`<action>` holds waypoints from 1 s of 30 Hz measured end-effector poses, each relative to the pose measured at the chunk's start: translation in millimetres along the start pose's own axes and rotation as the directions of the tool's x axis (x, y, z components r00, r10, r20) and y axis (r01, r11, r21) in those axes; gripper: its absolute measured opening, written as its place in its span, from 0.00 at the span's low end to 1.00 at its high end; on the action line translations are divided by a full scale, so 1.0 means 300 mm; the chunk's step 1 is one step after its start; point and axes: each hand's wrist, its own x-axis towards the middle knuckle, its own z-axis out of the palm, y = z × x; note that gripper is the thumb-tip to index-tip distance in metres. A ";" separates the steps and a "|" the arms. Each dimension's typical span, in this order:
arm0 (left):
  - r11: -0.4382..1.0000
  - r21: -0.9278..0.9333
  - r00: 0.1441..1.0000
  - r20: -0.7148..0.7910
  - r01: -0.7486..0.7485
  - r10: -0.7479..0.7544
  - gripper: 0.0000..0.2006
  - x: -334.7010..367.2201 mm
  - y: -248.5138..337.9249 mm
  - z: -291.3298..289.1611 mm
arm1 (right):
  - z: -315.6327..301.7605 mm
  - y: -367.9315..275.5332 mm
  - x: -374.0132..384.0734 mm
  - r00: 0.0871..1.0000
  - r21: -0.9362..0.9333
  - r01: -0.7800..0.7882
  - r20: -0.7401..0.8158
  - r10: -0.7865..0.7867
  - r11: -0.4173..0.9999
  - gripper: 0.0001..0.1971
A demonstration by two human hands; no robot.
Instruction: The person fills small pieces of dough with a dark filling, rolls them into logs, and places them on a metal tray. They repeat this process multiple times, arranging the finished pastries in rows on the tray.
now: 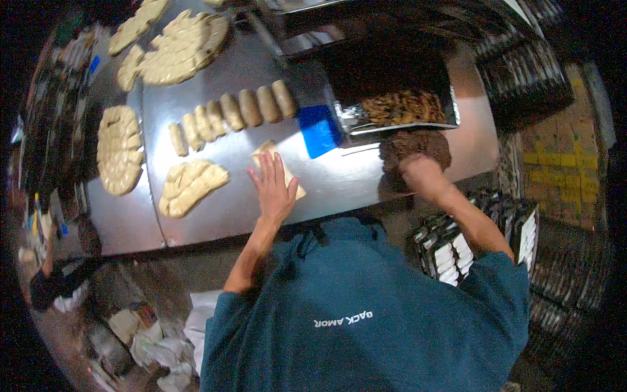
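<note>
My left hand [271, 186] lies flat, fingers spread, on a small flattened piece of pale dough [297, 189] on the steel table. At the table's right, my right hand [423, 175] reaches into a mound of dark brown paste [418, 145]. Its fingers curl into the paste and are partly hidden and blurred. Left of my left hand is a larger slab of pale dough [191, 188]. Beyond it runs a slanting row of rolled dough logs [250, 108], the ones at the right browner. A blue scraper [319, 132] rests between my hands, near the paste.
A metal tray [400, 129] with a brown chunky filling [405, 108] stands behind the paste. More dough slabs [119, 150] lie at the left and far left. Racks of black trays [450, 251] with white pieces stand by my right arm. Another person [55, 281] is at the left edge.
</note>
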 end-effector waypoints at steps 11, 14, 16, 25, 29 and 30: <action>0.961 0.053 0.910 0.338 -0.272 0.239 0.34 -0.237 0.067 -0.160 | 0.035 -0.570 0.538 0.928 0.778 0.306 -0.371 0.009 0.549 0.11; 0.962 -0.021 0.895 0.361 -0.273 0.262 0.32 -0.263 0.066 -0.191 | 0.154 -0.637 0.612 0.818 0.421 0.451 -0.548 -0.176 0.787 0.12; 0.971 -0.038 0.918 0.318 -0.235 0.235 0.32 -0.283 0.059 -0.191 | 0.093 -0.699 0.553 0.876 0.308 0.371 -0.428 -0.221 0.876 0.14; 0.984 -0.061 0.863 0.474 -0.168 0.177 0.32 -0.298 0.027 -0.228 | 0.092 -0.750 0.500 0.925 -0.042 0.226 -0.303 -0.228 0.973 0.26; 0.846 -0.528 0.997 0.025 0.079 -0.078 0.20 -0.295 -0.057 -0.250 | -0.050 -0.525 0.529 0.879 0.392 0.294 -0.469 -0.085 0.872 0.15; 0.852 -0.512 0.989 -0.026 0.113 -0.147 0.19 -0.297 -0.067 -0.268 | -0.096 -0.410 0.515 0.893 0.319 0.112 -0.447 0.046 0.941 0.14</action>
